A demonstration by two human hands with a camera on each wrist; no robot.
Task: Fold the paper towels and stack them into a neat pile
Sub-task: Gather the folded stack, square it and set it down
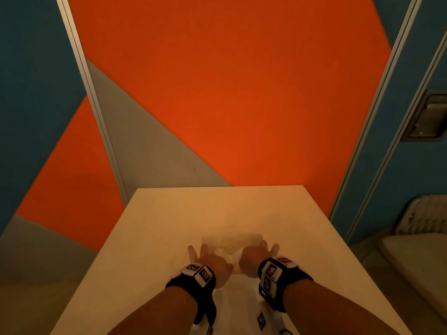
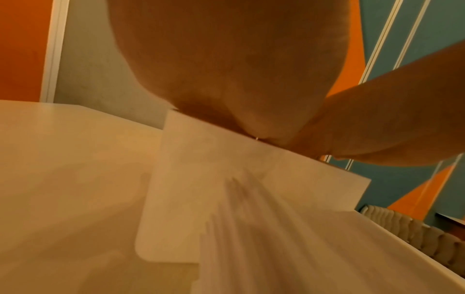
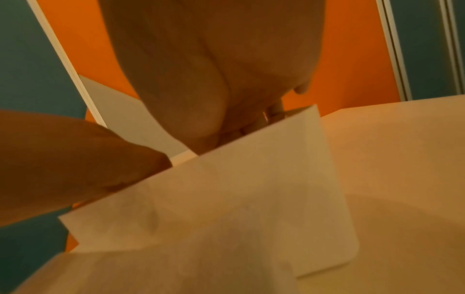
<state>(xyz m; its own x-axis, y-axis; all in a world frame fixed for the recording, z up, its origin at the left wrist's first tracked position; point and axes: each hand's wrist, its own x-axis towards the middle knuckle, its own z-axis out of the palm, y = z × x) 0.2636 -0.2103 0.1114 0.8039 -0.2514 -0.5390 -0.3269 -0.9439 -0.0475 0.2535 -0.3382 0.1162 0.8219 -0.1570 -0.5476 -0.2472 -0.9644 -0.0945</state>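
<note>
- The left hand (image 1: 207,259) and the right hand (image 1: 254,258) sit side by side over the near middle of the pale table (image 1: 157,226), wrists toward the person.
- Between them they hold up the near edge of a paper towel (image 1: 231,241); the sheet runs away from the hands toward the far side and lies low over the tabletop.
- In the left wrist view the left fingers (image 2: 264,123) and thumb close on the towel's upper edge, the sheet hanging below the grip.
- In the right wrist view the right hand pinches the same way, fingers behind the sheet and thumb (image 3: 88,159) in front.
- More white paper (image 1: 232,303) lies on the near table edge, between the forearms.
</note>
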